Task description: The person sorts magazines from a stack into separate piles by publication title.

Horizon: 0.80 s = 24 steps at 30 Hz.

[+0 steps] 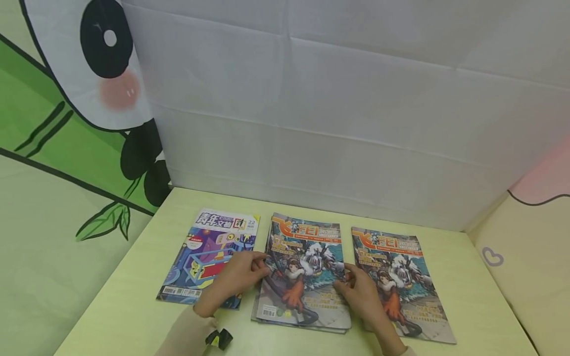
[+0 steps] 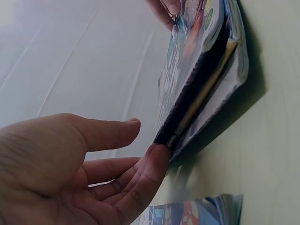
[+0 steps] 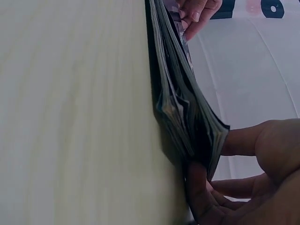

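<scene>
In the head view a stack of magazines [image 1: 303, 296] lies in the middle of the table, topped by one with a fantasy-character cover. My left hand [image 1: 245, 271] is at its left edge. The left wrist view shows the left fingertips [image 2: 157, 159] touching the spine of the top magazine [image 2: 187, 89], the thumb held off it. At the right edge my right hand [image 1: 360, 291] pinches the top magazine, thumb above and fingers [image 3: 197, 180] beneath. Seen from the right wrist, the stack's page edges [image 3: 176, 93] fan apart, with a gap under the top magazine.
Left of the stack lies a purple and blue magazine [image 1: 209, 247], partly behind the left hand. On the right is another magazine [image 1: 414, 291] with the same fantasy cover, partly covered by the right hand. A pale fabric wall [image 1: 311, 99] stands behind the table [image 1: 133, 296].
</scene>
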Motion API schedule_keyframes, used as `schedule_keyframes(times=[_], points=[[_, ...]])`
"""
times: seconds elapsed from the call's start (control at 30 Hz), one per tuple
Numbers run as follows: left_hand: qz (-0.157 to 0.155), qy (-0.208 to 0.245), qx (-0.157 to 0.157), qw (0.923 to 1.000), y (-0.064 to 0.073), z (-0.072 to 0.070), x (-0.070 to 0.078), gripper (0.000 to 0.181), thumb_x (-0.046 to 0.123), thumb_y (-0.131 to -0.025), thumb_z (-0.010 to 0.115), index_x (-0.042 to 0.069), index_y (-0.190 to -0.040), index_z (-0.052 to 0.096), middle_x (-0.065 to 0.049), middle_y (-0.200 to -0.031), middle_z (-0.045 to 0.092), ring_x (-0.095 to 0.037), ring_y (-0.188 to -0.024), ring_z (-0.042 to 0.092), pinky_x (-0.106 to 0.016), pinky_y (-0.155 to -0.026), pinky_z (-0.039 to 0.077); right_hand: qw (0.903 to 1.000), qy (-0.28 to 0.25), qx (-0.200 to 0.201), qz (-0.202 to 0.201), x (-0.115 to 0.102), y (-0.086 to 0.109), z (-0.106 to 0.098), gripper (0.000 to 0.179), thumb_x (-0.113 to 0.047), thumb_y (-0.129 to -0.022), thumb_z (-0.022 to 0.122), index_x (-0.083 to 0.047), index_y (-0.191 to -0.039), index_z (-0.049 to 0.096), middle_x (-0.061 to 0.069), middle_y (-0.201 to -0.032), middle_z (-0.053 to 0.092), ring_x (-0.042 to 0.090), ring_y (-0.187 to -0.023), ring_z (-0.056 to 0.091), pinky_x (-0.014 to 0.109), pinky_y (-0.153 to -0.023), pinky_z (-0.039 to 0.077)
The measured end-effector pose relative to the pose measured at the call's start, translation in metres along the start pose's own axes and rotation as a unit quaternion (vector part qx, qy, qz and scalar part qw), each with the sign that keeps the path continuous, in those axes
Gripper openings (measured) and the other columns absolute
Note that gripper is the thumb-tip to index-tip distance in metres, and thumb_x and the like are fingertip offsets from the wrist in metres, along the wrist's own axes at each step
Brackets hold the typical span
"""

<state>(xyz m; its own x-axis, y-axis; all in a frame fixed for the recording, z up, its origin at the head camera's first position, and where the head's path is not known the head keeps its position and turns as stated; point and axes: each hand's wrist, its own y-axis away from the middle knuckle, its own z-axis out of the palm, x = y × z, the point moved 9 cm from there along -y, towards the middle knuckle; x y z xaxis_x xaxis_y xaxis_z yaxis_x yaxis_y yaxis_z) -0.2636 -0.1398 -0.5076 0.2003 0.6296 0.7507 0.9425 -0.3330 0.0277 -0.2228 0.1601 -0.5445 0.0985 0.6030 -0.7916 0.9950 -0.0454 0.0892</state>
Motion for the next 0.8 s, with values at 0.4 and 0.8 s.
schedule_keyframes(times=[0.4,0.8], points=[[0.004,-0.002,0.011,0.9999,-0.001,0.002,0.002,0.038,0.008,-0.096,0.086,-0.008,-0.129,0.075,0.003,-0.088,0.071,-0.008,-0.075,0.063,-0.024,-0.067,0.053,0.9995,-0.021,0.022,-0.001,0.002,0.001,-0.006,0.053,0.002,-0.098,0.077,0.009,-0.148,0.061,0.010,-0.100,0.069,0.017,-0.082,0.064,0.028,-0.065,0.055],[-0.023,0.058,0.022,0.9978,-0.001,0.008,-0.003,0.040,0.000,-0.094,0.084,-0.007,-0.129,0.067,-0.001,-0.093,0.071,-0.012,-0.081,0.071,-0.028,-0.071,0.060,0.9983,-0.050,0.029,0.003,-0.001,0.002,-0.010,0.053,0.005,-0.097,0.077,0.007,-0.148,0.062,0.010,-0.096,0.071,0.018,-0.081,0.067,0.026,-0.060,0.052]])
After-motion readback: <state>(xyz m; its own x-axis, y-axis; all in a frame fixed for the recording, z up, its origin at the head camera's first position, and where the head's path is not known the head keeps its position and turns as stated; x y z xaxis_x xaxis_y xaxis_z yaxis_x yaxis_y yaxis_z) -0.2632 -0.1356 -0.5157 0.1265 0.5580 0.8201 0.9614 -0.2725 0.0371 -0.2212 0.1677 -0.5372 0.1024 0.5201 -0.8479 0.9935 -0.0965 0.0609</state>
